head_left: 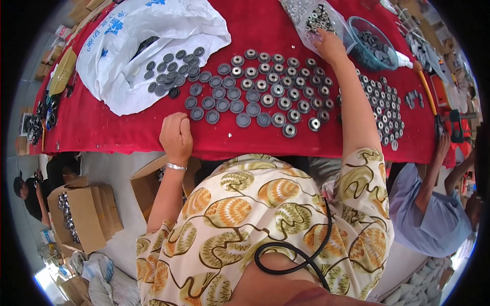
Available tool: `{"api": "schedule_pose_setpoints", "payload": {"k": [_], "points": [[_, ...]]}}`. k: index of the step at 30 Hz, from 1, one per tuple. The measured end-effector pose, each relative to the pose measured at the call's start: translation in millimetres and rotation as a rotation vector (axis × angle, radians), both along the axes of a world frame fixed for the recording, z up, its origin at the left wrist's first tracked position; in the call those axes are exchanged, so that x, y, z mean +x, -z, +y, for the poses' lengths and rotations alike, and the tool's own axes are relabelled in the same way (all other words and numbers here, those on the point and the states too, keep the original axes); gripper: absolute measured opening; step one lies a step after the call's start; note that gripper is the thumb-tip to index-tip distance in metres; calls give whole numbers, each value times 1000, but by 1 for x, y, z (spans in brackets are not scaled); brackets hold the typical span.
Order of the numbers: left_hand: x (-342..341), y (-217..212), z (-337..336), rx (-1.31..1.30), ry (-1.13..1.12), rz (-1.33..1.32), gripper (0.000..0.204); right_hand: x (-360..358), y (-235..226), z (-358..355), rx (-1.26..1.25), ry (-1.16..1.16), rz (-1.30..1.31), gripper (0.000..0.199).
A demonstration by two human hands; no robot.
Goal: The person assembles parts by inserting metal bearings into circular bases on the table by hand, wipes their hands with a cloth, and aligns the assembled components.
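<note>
Grey discs without metal tops (pixel 233 94) on counter (pixel 163 142), between 11 and 12 o'clock: about seventeen. Grey discs on sack (pixel 169 79): roughly twenty, overlapping, exact count hidden. Metal-topped discs (pixel 284 103), 12 to 1 o'clock: about thirty-four. Smaller ringed pieces (pixel 382 103), between 2 and 3 o'clock: over forty. White sack (pixel 120 84), toward 11 o'clock: one. Clear bag (pixel 298 18), 1 o'clock: one, contents uncountable. Blue bowl (pixel 380 65), between 1 and 2 o'clock: one, pieces inside too heaped to count.

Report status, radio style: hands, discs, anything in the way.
Right hand at metal parts in bag. Left hand fisted by table edge. Discs laid out, some bare, some topped with metal rings. Bowl beside bag, no obstruction seen.
</note>
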State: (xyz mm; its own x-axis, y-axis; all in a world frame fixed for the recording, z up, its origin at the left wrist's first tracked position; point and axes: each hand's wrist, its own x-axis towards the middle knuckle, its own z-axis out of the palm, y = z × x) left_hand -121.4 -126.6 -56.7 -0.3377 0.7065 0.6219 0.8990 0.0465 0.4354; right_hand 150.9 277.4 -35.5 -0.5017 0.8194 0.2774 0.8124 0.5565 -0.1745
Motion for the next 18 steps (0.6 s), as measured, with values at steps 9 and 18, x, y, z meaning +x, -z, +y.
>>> {"api": "schedule_pose_setpoints", "payload": {"k": [9, 18], "points": [[7, -5, -4, -21, -21, -29, 14, -37, 28, 61, -95, 124, -9, 68], [6, -8, -2, -52, 1, -17, 15, -32, 34, 32, 224, -6, -31, 34]]}}
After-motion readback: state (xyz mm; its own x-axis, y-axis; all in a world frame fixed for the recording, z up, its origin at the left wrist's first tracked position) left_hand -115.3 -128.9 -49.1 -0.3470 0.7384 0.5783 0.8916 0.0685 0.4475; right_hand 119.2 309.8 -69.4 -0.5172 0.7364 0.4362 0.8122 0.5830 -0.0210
